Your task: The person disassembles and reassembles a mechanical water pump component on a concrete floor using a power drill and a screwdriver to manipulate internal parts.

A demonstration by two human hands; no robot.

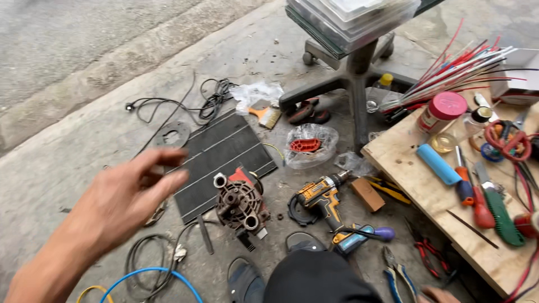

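here, on the concrete floor (pixel 84 140), item by item:

- wooden bench (pixel 415 179), right side: holds a blue cylinder (pixel 438 164) near its left edge, a red-lidded jar (pixel 443 111) toward the far edge, a bundle of red and white wires (pixel 455 76) overhanging the far corner, and screwdrivers (pixel 477 202) lying mid-board.
- swivel chair base (pixel 351 78), beyond the bench's far edge, carrying clear plastic boxes (pixel 348 17).
- black ribbed mat (pixel 219 157), flat on the floor, a round metal plate (pixel 173 134) at its far left corner.
- left hand (pixel 126 193): raised in the air, fingers spread and loosely extended, holding nothing; hovering just left of the motor, not touching it.
- rusty electric motor (pixel 240 205): upright at the mat's near edge.
- yellow-and-black cordless drill (pixel 325 202): on the floor between motor and the bench's left edge.
- black cable coil (pixel 210 101), far of the mat; blue hose (pixel 151 278) near the bottom.
- red-handled pliers (pixel 424 249) and a second pair (pixel 398 275), below the bench's near edge.
- right hand (pixel 438 294): only a sliver at the bottom edge; its grip cannot be told.
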